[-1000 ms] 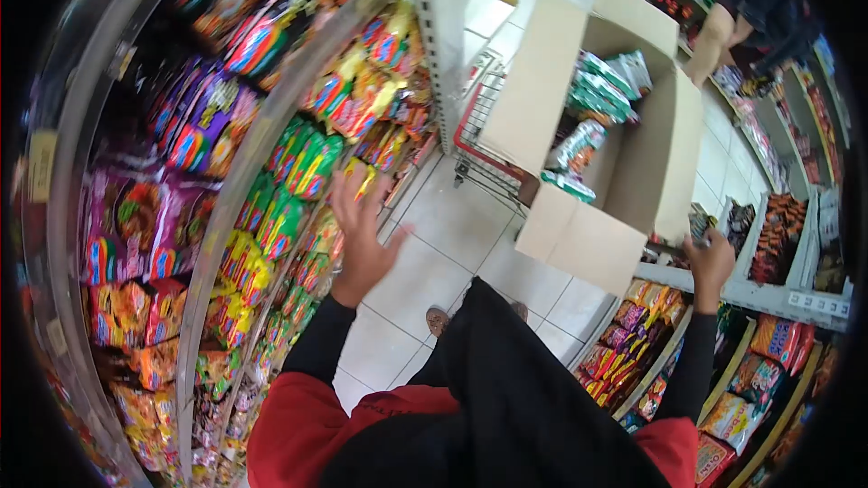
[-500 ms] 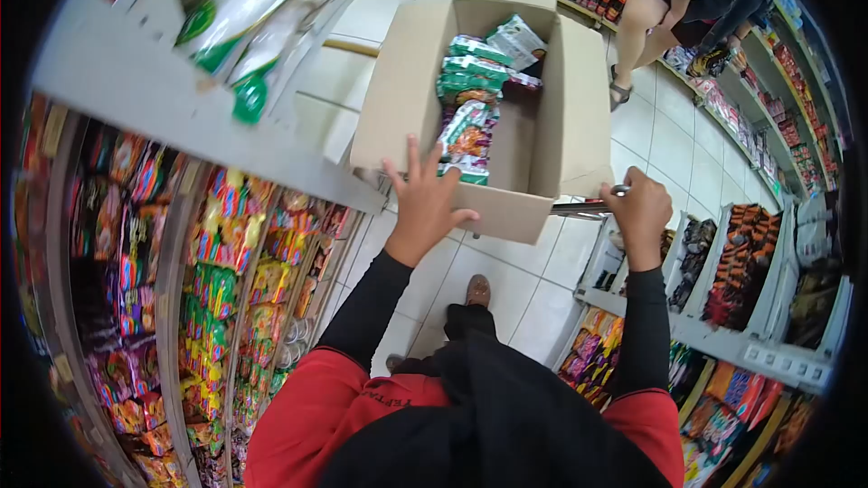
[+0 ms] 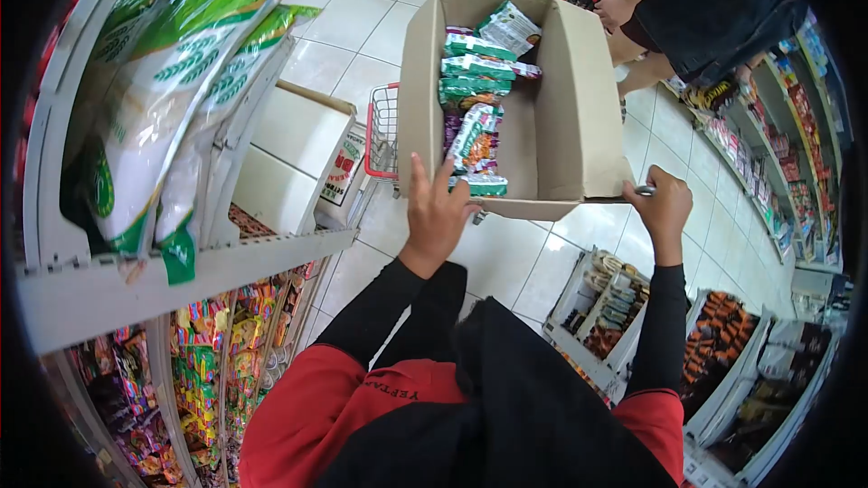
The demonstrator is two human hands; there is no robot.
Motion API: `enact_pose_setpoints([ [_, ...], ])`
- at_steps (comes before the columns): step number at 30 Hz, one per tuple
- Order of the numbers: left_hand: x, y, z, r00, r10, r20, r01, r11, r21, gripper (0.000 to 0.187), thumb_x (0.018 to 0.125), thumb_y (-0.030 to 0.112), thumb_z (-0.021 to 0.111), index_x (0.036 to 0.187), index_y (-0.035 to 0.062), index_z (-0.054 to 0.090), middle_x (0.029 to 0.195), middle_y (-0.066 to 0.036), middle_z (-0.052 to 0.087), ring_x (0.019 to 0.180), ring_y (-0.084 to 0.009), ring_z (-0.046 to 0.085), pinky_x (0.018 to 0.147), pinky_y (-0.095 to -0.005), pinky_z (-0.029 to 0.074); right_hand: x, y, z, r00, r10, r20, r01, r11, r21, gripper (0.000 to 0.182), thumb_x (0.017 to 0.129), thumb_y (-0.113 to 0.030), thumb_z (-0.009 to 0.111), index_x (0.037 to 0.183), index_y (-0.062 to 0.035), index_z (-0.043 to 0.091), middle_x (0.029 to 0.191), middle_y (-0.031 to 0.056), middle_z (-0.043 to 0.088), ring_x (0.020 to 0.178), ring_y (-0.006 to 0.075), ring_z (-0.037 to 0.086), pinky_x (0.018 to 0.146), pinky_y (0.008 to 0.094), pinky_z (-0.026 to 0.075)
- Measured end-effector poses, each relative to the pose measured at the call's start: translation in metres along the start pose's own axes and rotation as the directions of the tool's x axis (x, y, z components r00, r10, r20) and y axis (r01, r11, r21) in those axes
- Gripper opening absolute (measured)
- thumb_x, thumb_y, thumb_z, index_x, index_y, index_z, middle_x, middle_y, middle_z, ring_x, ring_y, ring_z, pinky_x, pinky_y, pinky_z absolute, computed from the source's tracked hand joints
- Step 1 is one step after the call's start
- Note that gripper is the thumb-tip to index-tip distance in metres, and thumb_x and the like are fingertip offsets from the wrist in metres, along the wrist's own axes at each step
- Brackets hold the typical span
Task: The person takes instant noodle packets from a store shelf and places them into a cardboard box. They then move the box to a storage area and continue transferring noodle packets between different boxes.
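An open cardboard box (image 3: 601, 117) stands in front of me with its flaps folded out. Green-and-white food packets (image 3: 475, 68) are stacked along its left side, and bare cardboard shows on the right. Against the near edge of the box lies my left hand (image 3: 437, 221), fingers spread, its tips beside the nearest packet. My right hand (image 3: 662, 208) is closed at the near right corner, wrapped around a metal bar (image 3: 645, 191) whose rounded end pokes out. Part of a red wire basket (image 3: 384, 131) shows under the left side of the box.
Large clear-and-green bags (image 3: 181, 81) fill the shelf at left, above rows of colourful packets (image 3: 199, 380). A person (image 3: 714, 18) in dark clothes stands at upper right by more shelves. Low bins of packets (image 3: 719, 339) line the right. White tiles (image 3: 506, 258) cover the floor.
The view has shifted forward along the aisle, with the box still in front of me. The left shelf's bags appear lower and closer. The other person has straightened up and looks nearer.
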State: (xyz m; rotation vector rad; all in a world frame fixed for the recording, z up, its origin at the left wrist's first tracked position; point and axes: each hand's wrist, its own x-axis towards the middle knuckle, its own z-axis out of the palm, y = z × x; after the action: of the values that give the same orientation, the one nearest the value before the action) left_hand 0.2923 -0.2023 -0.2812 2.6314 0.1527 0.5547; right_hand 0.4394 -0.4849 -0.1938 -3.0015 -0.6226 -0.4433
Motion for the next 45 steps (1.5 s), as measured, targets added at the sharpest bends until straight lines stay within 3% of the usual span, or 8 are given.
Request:
enact_pose_setpoints([
  [12, 0.157, -0.043, 0.042, 0.996, -0.082, 0.04, 0.081, 0.996, 0.03, 0.041, 0.056, 0.024, 0.081, 0.081, 0.0012, 0.057, 0.121, -0.02, 0.053, 0.119, -0.0583, 0.034, 0.094, -0.056, 0.037, 0.181, 0.012, 0.045, 0.988, -0.142, 0.065, 0.138, 0.989, 0.059, 0.034, 0.063, -0.027, 0.072, 0.052, -0.0072, 0.048, 0.051, 0.0094, 0.052, 0.047, 0.0295, 0.053, 0.046, 0.0378, 0.041],
  [19, 0.247, -0.119, 0.039, 0.982, -0.187, 0.018, 0.185, 0.98, 0.069, 0.044, 0.056, 0.022, 0.081, 0.088, 0.0007, 0.058, 0.116, -0.017, 0.055, 0.127, -0.0508, 0.027, 0.102, -0.0581, 0.025, 0.298, -0.035, 0.067, 0.884, -0.434, 0.174, 0.349, 0.86, 0.372, 0.038, 0.066, -0.036, 0.075, 0.059, -0.0063, 0.052, 0.053, 0.0118, 0.055, 0.053, 0.0319, 0.057, 0.05, 0.039, 0.043],
  [28, 0.355, -0.227, 0.009, 0.784, -0.621, -0.021, 0.573, 0.71, 0.41, 0.033, 0.07, 0.001, 0.062, 0.103, 0.0043, 0.055, 0.123, -0.013, 0.05, 0.128, -0.0442, 0.03, 0.101, -0.0649, 0.021, 0.427, -0.172, 0.114, 0.697, -0.688, 0.203, 0.375, 0.59, 0.715, 0.026, 0.082, -0.021, 0.062, 0.077, 0.0008, 0.05, 0.069, 0.0192, 0.057, 0.067, 0.0381, 0.057, 0.06, 0.0448, 0.044],
  [32, 0.4, -0.265, 0.021, 0.826, -0.521, -0.213, 0.546, 0.834, 0.077, 0.025, 0.079, 0.008, 0.055, 0.104, 0.0044, 0.055, 0.124, -0.021, 0.048, 0.122, -0.0447, 0.036, 0.101, -0.0643, 0.02, 0.472, -0.245, 0.137, 0.727, -0.675, 0.125, 0.35, 0.521, 0.779, 0.023, 0.085, -0.019, 0.059, 0.08, 0.0016, 0.05, 0.072, 0.0205, 0.057, 0.068, 0.0396, 0.057, 0.061, 0.0464, 0.045],
  [34, 0.439, -0.276, 0.023, 0.808, -0.583, -0.083, 0.566, 0.808, -0.161, 0.028, 0.087, 0.025, 0.053, 0.105, 0.0035, 0.053, 0.124, -0.022, 0.048, 0.123, -0.0439, 0.036, 0.1, -0.0606, 0.022, 0.497, -0.283, 0.15, 0.73, -0.674, 0.116, 0.352, 0.516, 0.781, 0.022, 0.085, -0.018, 0.058, 0.082, 0.0016, 0.05, 0.073, 0.0206, 0.057, 0.069, 0.0398, 0.057, 0.062, 0.047, 0.045],
  [37, 0.473, -0.315, 0.038, 0.743, -0.666, 0.065, 0.652, 0.698, -0.297, 0.042, 0.092, 0.039, 0.046, 0.111, 0.0028, 0.052, 0.125, -0.021, 0.048, 0.122, -0.0432, 0.036, 0.1, -0.0584, 0.023, 0.534, -0.336, 0.171, 0.776, -0.624, 0.093, 0.278, 0.471, 0.837, 0.022, 0.085, -0.017, 0.058, 0.081, 0.0014, 0.046, 0.073, 0.0219, 0.054, 0.072, 0.042, 0.055, 0.063, 0.0486, 0.042],
  [42, 0.519, -0.414, 0.022, 0.734, -0.678, -0.034, 0.649, 0.716, -0.258, 0.046, 0.096, 0.04, 0.035, 0.121, 0.0033, 0.049, 0.124, -0.021, 0.049, 0.121, -0.0384, 0.037, 0.105, -0.0489, 0.022, 0.605, -0.429, 0.21, 0.75, -0.659, 0.049, 0.272, 0.376, 0.886, 0.022, 0.085, -0.016, 0.057, 0.084, 0.0022, 0.046, 0.077, 0.0245, 0.055, 0.073, 0.0437, 0.054, 0.065, 0.0494, 0.041],
  [45, 0.545, -0.462, -0.003, 0.826, -0.553, -0.106, 0.46, 0.772, -0.439, 0.046, 0.098, 0.037, 0.029, 0.122, 0.003, 0.049, 0.124, -0.019, 0.049, 0.122, -0.0338, 0.038, 0.106, -0.0407, 0.023, 0.645, -0.481, 0.233, 0.715, -0.698, 0.029, 0.304, 0.349, 0.887, 0.022, 0.085, -0.016, 0.057, 0.084, 0.003, 0.046, 0.079, 0.0258, 0.055, 0.075, 0.0436, 0.055, 0.066, 0.0486, 0.042],
])
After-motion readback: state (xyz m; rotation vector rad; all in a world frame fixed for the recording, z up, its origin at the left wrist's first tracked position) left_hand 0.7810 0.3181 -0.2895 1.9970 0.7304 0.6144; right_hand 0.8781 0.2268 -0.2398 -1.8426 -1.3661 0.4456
